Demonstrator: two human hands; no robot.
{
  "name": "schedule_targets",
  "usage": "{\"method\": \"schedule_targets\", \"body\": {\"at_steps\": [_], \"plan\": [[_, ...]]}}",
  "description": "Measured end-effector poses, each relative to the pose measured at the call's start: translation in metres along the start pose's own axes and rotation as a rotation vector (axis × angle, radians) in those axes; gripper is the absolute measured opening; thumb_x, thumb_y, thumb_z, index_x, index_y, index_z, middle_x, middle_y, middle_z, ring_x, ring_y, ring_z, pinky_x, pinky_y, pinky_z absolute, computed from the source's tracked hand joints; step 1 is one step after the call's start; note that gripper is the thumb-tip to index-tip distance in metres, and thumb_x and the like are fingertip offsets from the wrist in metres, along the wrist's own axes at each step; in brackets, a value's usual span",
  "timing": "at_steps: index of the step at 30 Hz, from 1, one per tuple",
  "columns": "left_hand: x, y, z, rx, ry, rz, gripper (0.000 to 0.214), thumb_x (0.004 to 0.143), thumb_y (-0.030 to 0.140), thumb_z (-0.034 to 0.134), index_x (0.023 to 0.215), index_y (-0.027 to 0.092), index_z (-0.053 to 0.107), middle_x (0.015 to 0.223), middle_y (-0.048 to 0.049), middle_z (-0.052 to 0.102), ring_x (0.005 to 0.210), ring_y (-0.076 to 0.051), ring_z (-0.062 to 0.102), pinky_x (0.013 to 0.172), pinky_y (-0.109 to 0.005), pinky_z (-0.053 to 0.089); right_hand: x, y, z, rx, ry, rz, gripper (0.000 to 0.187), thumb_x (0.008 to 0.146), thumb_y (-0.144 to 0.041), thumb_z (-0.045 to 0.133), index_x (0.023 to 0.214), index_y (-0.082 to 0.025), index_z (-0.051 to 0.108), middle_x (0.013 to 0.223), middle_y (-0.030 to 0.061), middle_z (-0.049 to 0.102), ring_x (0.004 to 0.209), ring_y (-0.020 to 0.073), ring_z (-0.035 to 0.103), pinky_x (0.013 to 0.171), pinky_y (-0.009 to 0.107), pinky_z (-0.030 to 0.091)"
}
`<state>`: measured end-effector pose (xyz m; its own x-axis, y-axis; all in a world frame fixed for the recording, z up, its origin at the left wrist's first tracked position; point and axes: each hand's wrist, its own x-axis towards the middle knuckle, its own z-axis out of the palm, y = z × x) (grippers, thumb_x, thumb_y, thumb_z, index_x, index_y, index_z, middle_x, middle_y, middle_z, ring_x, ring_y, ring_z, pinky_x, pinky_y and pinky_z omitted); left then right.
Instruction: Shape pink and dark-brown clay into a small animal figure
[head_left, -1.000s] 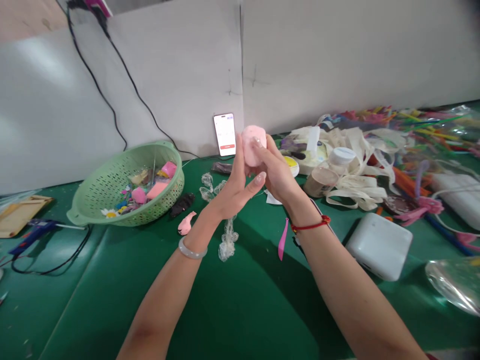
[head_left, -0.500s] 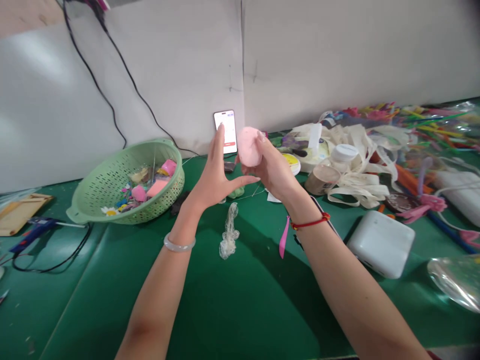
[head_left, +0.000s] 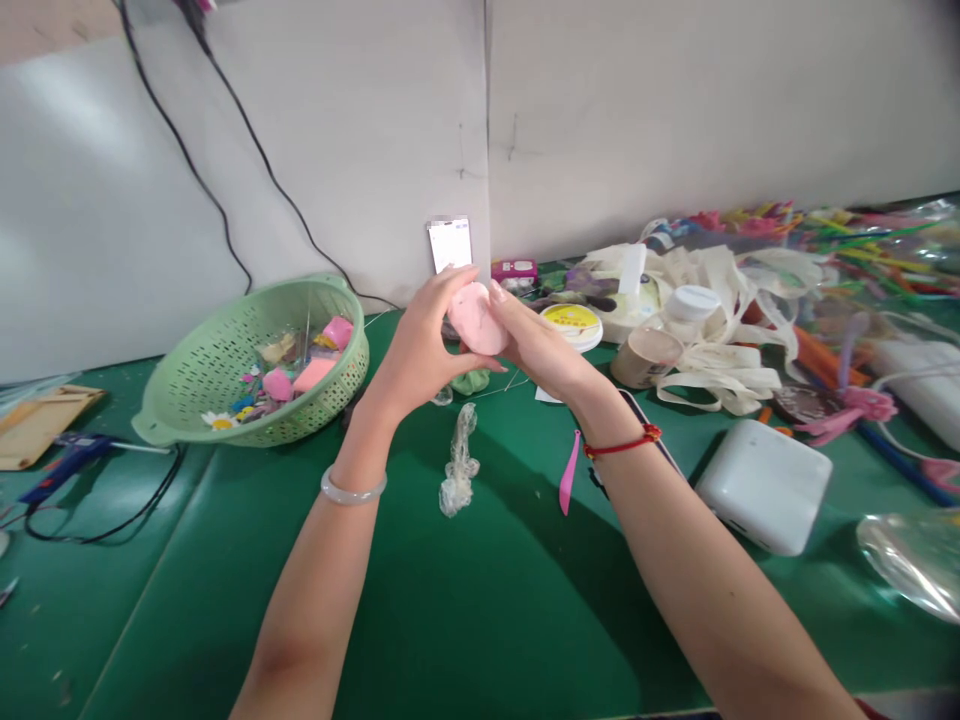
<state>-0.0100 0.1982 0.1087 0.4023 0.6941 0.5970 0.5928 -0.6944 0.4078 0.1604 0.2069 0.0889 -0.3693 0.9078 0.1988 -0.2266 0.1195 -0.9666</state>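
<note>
Between my hands, above the table, is a smooth, rounded, flattened pink lump of modelling clay [head_left: 478,320]. My right hand [head_left: 541,342] grips it from the right, with the thumb on top and the other fingers hidden behind. My left hand [head_left: 420,345] is curved round its left side, fingertips at the upper edge and thumb beneath it. Under the hands lies crumpled clear plastic wrap [head_left: 459,465]. A pink plastic knife [head_left: 570,475] rests on the table below my right wrist. Partly covered by my hands are a green lump [head_left: 471,382] and a lit phone [head_left: 451,243] leaning on the wall.
A green basket [head_left: 172,385] of small colourful pieces stands left. Further left are a blue glue gun [head_left: 71,468] and a wooden board [head_left: 45,425]. To the right are a yellow-lidded tub [head_left: 571,325], cream ribbons [head_left: 720,385], a white box-shaped device [head_left: 765,487] and bundled colourful sticks [head_left: 862,245].
The pink clay has moved slightly left and down in my right hand. My left hand, open and apart from it before, has closed round its left side.
</note>
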Motion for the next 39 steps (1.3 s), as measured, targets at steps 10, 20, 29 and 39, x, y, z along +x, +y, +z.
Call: {"method": "schedule_targets", "body": {"at_steps": [10, 20, 29, 39], "plan": [[0.000, 0.004, -0.010, -0.031, 0.087, -0.084, 0.076, 0.069, 0.056, 0.086, 0.131, 0.027, 0.054, 0.136, -0.0099, 0.064, 0.125, -0.030, 0.061, 0.105, -0.044, 0.053, 0.000, -0.006, -0.011, 0.028, -0.052, -0.017, 0.047, 0.090, -0.069, 0.057, 0.101, -0.025, 0.068, 0.086, 0.0007, 0.064, 0.074, 0.0141, 0.060, 0.063, 0.026, 0.050], [0.002, -0.002, -0.009, -0.058, 0.068, -0.003, 0.093, 0.073, 0.055, 0.084, 0.151, 0.031, 0.040, 0.156, -0.0118, 0.048, 0.144, -0.032, 0.047, 0.118, -0.047, 0.045, 0.001, -0.007, -0.008, 0.183, 0.014, -0.054, 0.034, 0.082, -0.053, 0.077, 0.076, -0.022, 0.064, 0.069, -0.0022, 0.059, 0.063, 0.0112, 0.056, 0.061, 0.027, 0.050], [0.002, 0.000, -0.002, -0.398, -0.014, -0.212, 0.042, 0.095, 0.048, 0.063, 0.127, 0.022, 0.066, 0.122, -0.0076, 0.075, 0.107, -0.023, 0.073, 0.088, -0.035, 0.064, 0.001, -0.014, -0.011, 0.100, 0.094, -0.043, 0.047, 0.082, -0.067, 0.069, 0.071, -0.021, 0.063, 0.070, 0.0006, 0.061, 0.062, 0.0105, 0.056, 0.057, 0.025, 0.049], [0.004, 0.010, -0.005, -0.662, -0.212, -0.435, 0.067, 0.090, 0.074, 0.048, 0.109, 0.015, 0.074, 0.084, -0.0101, 0.075, 0.085, -0.024, 0.077, 0.067, -0.032, 0.061, 0.004, -0.012, -0.014, -0.139, 0.153, -0.255, 0.038, 0.080, -0.058, 0.076, 0.088, -0.021, 0.075, 0.075, -0.0011, 0.064, 0.059, 0.0084, 0.053, 0.056, 0.024, 0.044]]}}
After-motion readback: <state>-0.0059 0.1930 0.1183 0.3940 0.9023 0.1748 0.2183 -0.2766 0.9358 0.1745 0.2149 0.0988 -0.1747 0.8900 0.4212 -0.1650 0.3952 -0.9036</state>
